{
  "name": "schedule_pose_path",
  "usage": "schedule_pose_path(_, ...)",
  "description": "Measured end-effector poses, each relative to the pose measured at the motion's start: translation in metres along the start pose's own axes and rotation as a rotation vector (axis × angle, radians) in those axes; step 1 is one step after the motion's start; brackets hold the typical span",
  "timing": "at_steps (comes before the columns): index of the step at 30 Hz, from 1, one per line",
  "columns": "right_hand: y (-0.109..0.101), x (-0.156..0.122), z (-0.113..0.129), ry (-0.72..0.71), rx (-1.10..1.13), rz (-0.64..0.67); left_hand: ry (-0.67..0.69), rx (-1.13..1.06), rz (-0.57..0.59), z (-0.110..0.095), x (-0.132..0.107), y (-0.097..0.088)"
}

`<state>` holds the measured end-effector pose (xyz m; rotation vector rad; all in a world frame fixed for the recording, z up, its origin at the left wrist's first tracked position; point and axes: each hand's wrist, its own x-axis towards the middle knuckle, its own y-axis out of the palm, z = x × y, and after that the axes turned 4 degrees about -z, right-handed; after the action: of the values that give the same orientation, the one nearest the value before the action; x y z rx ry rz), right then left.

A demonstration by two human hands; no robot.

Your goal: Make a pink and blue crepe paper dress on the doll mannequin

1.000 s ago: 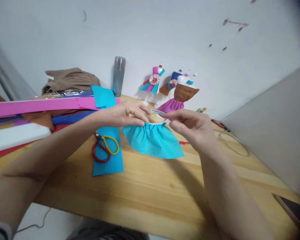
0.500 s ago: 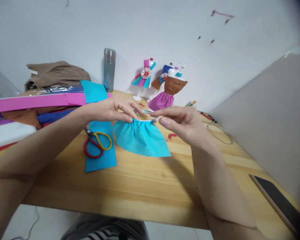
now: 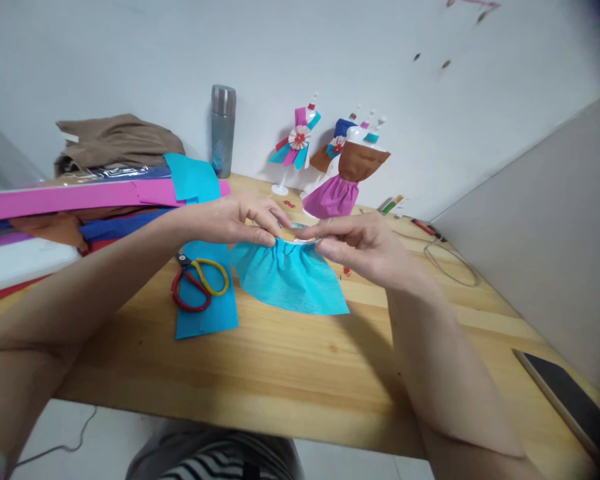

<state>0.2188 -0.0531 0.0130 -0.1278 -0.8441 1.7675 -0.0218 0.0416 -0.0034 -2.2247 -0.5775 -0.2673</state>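
A gathered turquoise crepe-paper skirt (image 3: pixel 290 277) fans out on the wooden table (image 3: pixel 300 373). My left hand (image 3: pixel 235 220) pinches the left end of its pleated top edge. My right hand (image 3: pixel 360 243) pinches the right end, fingers closed on the paper and a thin white band along the gathers. Both hands hold the piece just above the table. Red and yellow scissors (image 3: pixel 197 285) lie on a turquoise paper strip (image 3: pixel 205 293) just left of the skirt.
Rolls of pink, blue and white paper (image 3: pixel 70 200) are stacked at the left under brown cloth. A steel flask (image 3: pixel 223 130) and small mannequins in paper dresses (image 3: pixel 340 173) stand by the wall. A wire loop (image 3: pixel 450 263) and a dark phone (image 3: pixel 565 400) lie at right.
My hands have drawn closer together along the top edge, bunching the gathers tighter. The camera view shifted a little.
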Motion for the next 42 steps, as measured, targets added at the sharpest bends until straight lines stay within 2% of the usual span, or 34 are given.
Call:
schedule_pose_path(5,0.010,0.003,-0.002,0.033,-0.038,0.041,-0.026,0.009,-0.018,0.000,-0.001,0.003)
schedule_pose_path(11,0.019,0.006,-0.005,0.063,-0.097,-0.037,-0.032,0.015,0.011,-0.001,-0.001,0.003)
schedule_pose_path(15,0.024,0.006,-0.005,0.071,-0.146,-0.009,-0.029,0.000,0.004,-0.001,0.000,0.007)
schedule_pose_path(19,0.031,0.007,-0.009,0.132,-0.210,-0.082,-0.022,-0.017,-0.019,-0.001,0.003,0.012)
schedule_pose_path(27,0.019,0.008,-0.003,0.083,0.017,-0.022,-0.114,-0.070,-0.087,-0.005,0.002,0.004)
schedule_pose_path(31,0.014,0.009,-0.008,0.010,0.075,-0.043,-0.045,-0.229,-0.078,-0.008,-0.002,-0.001)
schedule_pose_path(33,0.011,0.009,-0.014,-0.025,0.104,-0.064,-0.020,-0.300,-0.154,-0.009,-0.003,-0.003)
schedule_pose_path(35,0.008,0.010,-0.019,-0.048,0.120,-0.079,-0.093,-0.265,-0.294,-0.009,-0.003,-0.006)
schedule_pose_path(37,0.004,0.009,-0.023,-0.062,0.085,-0.109,-0.234,-0.206,-0.390,-0.008,-0.002,-0.008)
schedule_pose_path(39,0.001,0.008,-0.024,-0.083,0.024,-0.154,-0.358,-0.205,-0.421,-0.005,-0.002,-0.010)
schedule_pose_path(42,0.000,0.007,-0.028,-0.113,-0.016,-0.211,-0.469,-0.248,-0.406,0.002,-0.002,-0.011)
